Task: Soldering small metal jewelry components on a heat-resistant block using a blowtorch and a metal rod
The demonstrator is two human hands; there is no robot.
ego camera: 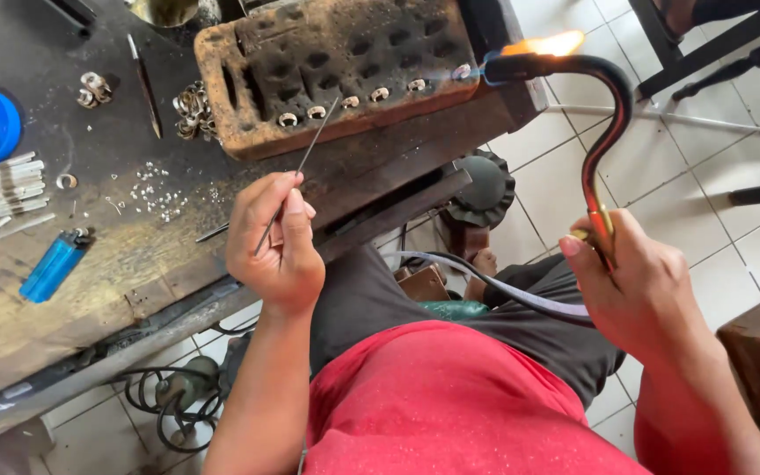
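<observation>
Rings: small silver metal rings (pixel 345 102) sit in a row along the front edge of a scorched, pitted orange firebrick (pixel 327 66), likely so heat meets brick, not bench.
Ring look: pale, round, open centres; the one at the far right end glows in the flame.
Torch: curved metal gas torch (pixel 604 114) gripped in the right hand (pixel 635 281), fingers wrapped round its handle; flame at the row's right end.
Rod: thin grey metal rod (pixel 296 171) pinched by left hand (pixel 276 237) between thumb and fingertips, tip angled toward the row.
Bench: dark worn wooden workbench (pixel 107 255) carries a blue plastic lighter (pixel 53 264), loose ring pile (pixel 191 110).
</observation>
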